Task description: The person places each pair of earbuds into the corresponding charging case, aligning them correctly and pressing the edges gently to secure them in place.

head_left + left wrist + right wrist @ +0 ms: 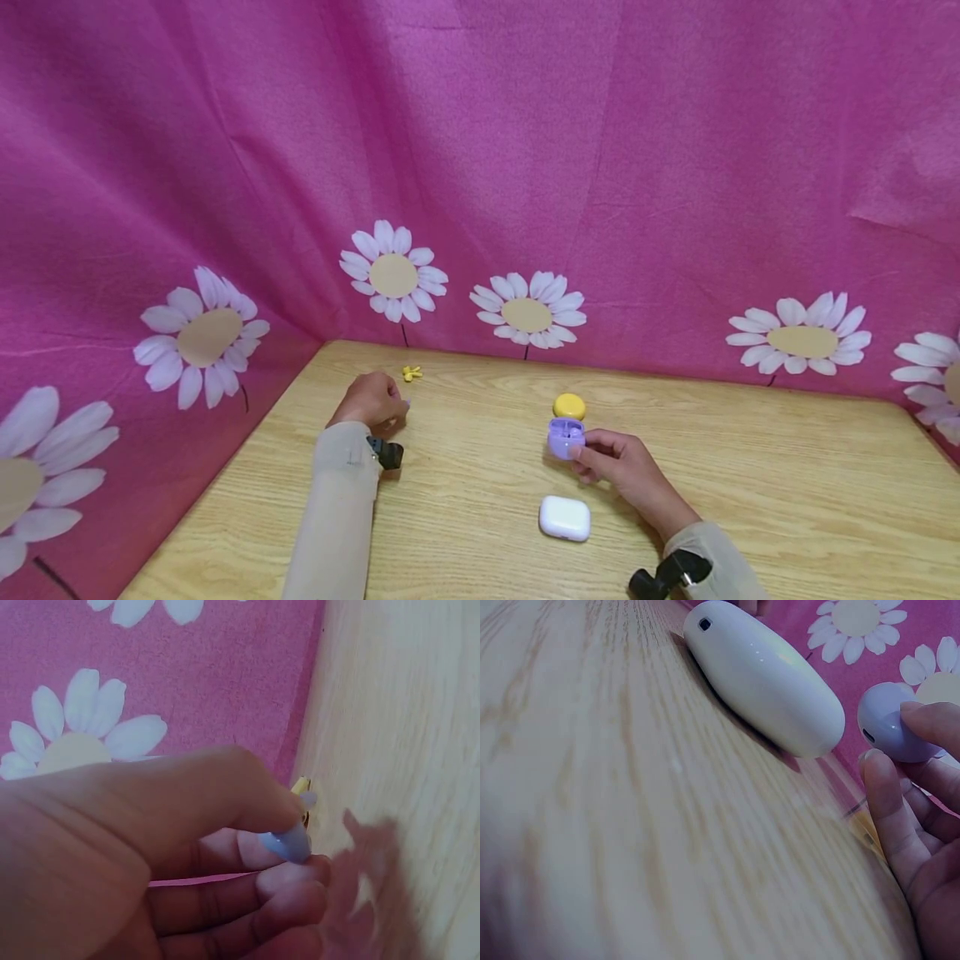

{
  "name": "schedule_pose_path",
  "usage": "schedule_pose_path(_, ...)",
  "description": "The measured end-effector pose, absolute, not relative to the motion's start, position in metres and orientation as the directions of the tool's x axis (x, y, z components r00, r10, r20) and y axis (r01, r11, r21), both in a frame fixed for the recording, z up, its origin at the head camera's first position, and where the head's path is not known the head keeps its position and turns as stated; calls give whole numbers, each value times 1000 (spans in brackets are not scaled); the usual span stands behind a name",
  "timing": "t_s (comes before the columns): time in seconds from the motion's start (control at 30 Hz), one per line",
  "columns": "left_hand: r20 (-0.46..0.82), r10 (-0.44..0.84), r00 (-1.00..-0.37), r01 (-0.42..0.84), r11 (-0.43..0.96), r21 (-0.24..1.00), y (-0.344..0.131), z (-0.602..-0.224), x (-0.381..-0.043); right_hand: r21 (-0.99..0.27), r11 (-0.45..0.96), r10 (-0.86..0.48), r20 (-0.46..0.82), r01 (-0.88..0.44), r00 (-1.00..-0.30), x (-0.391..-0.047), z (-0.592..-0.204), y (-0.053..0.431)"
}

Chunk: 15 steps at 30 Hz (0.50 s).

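Over your table (465, 517), your left hand (371, 402) and right hand (621, 465) are both pinching stuff. White case (565, 518) sits closed nearest you; the right's got the open purple case (564, 445), contents too tiny to tell, near the closed yellow case (570, 406). Left's got the lilac earbud (289, 844) near the yellow earbuds (409, 374). Only the right wrist view shows the case ports (704, 624).

No words, numbers or signs can be read (not even on the purple case (564, 446), white case (565, 518) or yellow case (569, 406)).
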<state>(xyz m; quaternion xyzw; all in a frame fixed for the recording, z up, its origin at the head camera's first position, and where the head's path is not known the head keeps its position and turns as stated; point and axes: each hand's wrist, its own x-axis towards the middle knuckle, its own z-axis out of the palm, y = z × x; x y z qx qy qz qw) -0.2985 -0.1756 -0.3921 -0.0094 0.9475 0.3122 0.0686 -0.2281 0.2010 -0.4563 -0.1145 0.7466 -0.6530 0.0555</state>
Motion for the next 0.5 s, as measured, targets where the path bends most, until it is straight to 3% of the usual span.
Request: schedule_pose_path(0.5, 47, 62, -997, 78, 825, 560, -167, -384, -298, -988, 125, -251, 62, -96, -966, -228, -457, 202)
